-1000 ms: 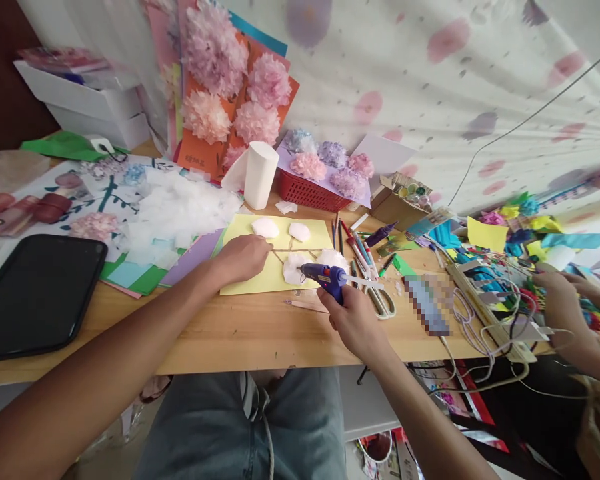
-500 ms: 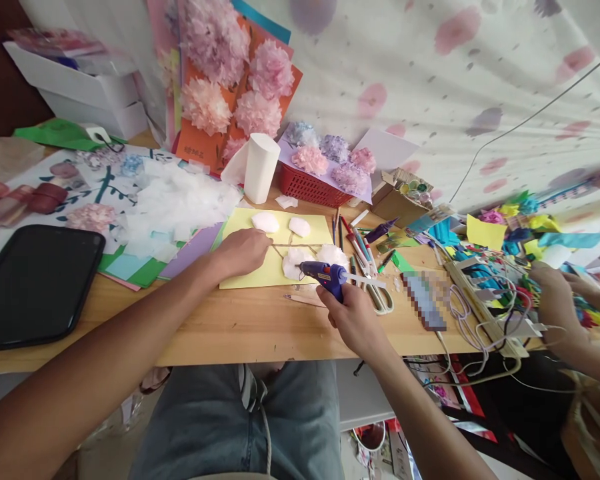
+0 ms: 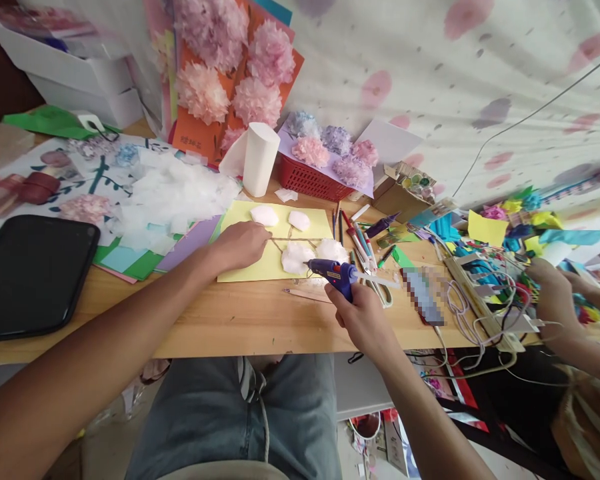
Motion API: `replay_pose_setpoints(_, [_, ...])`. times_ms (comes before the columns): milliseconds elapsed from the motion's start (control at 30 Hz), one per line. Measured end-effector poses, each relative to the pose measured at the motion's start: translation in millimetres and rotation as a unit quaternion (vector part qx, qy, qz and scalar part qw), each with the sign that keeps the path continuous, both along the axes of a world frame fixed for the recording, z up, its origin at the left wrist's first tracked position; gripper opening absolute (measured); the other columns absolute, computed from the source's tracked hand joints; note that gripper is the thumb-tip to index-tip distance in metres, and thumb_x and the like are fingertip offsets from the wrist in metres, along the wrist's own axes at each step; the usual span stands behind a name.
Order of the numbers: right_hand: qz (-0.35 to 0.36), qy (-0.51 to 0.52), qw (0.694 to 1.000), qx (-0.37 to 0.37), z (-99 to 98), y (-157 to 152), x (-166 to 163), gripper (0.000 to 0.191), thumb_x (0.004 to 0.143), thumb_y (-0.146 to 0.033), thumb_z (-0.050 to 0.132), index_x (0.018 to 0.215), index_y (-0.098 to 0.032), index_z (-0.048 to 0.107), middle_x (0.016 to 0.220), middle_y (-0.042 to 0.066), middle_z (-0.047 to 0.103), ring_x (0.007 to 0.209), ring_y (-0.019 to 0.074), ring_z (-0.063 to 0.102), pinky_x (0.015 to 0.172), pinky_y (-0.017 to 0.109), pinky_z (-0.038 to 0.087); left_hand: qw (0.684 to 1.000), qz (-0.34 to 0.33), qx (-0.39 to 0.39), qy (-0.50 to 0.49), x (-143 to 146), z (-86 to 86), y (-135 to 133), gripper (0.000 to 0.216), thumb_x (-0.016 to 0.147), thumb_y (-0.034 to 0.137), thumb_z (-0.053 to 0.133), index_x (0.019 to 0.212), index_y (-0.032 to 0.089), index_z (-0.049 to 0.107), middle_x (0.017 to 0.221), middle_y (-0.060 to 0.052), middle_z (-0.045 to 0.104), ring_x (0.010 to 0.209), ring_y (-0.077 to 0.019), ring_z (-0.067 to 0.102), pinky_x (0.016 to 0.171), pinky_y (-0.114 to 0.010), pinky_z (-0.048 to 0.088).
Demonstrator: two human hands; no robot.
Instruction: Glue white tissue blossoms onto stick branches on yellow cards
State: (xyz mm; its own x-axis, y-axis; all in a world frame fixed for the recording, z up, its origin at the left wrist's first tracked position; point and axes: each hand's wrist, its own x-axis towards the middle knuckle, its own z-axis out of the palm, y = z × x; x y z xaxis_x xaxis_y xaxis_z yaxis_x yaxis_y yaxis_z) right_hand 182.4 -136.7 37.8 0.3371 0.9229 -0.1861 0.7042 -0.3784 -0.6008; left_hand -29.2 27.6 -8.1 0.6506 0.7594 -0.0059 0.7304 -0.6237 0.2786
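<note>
The left hand (image 3: 243, 243) rests on the yellow paper (image 3: 250, 265), fingers curled shut and pinching the end of a thin stick (image 3: 295, 239). The right hand (image 3: 365, 317) is wrapped tight around the blue glue gun (image 3: 337, 273). Its tip points at a white fluffy ball (image 3: 295, 257) on the paper, on the desk (image 3: 240, 320). This looks like the gluing step. It calls for a steady tip and a stick that does not move. Scissors (image 3: 380, 290) lie just beside the gun.

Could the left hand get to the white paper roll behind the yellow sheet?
Probably yes: the left hand pinches a thin stick on the yellow sheet, and only low white tufts lie between it and the paper roll.
</note>
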Motion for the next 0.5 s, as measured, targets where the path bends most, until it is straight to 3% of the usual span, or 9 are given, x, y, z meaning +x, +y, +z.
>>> replay_pose_setpoints(300, [-0.008, -0.015, 1.000, 0.001, -2.6, -0.1, -0.8, 0.039, 0.086, -0.053, 0.054, 0.063, -0.023, 0.049, 0.055, 0.001, 0.056, 0.060, 0.0191, 0.054, 0.056, 0.031, 0.038, 1.000, 0.007, 0.001, -0.003, 0.6, -2.0, 0.2, 0.030, 0.094, 0.017, 0.038, 0.084, 0.017, 0.067, 0.091, -0.013, 0.072, 0.083, -0.0262, 0.066, 0.067, -0.035, 0.040])
replay_pose_setpoints(500, [-0.024, -0.004, 0.999, 0.037, 0.4, -6.0, 5.4, 0.044, 0.085, -0.056, 0.056, 0.057, -0.023, 0.048, 0.050, 0.000, 0.051, 0.054, 0.0158, 0.046, 0.052, 0.029, 0.034, 1.000, 0.003, 0.006, 0.009, 0.4, -3.0, 1.5, 0.031, 0.093, 0.018, 0.039, 0.083, 0.017, 0.068, 0.093, -0.013, 0.072, 0.085, -0.0272, 0.067, 0.069, -0.036, 0.042])
